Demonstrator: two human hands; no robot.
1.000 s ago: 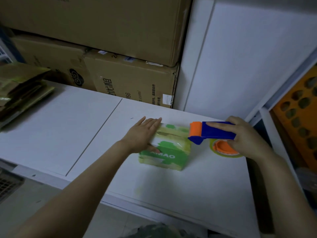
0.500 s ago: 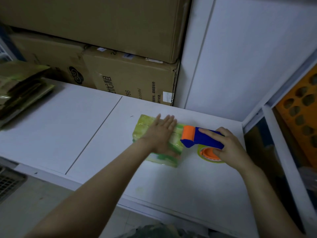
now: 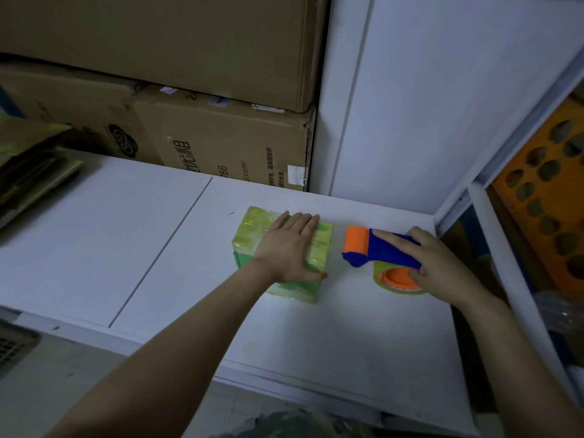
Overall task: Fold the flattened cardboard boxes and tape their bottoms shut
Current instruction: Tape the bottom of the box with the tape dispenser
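Green box (image 3: 252, 230) on desk (image 3: 94, 248), left hand (image 3: 289, 249) flat on top, fingers straight. Tape dispenser (image 3: 377, 256) beside it, gripped by right hand (image 3: 442, 267). Brown cartons (image 3: 221, 143) stacked behind; flattened boxes (image 3: 31, 167) far left.

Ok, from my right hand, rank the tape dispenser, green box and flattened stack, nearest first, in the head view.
1. Tape dispenser, gripped in the right hand.
2. Green box, to its left, under the left hand.
3. Flattened stack, far left.

The small green-and-yellow box (image 3: 252, 235) stands folded, closed face up, just left of the blue-and-orange tape dispenser (image 3: 373, 251).
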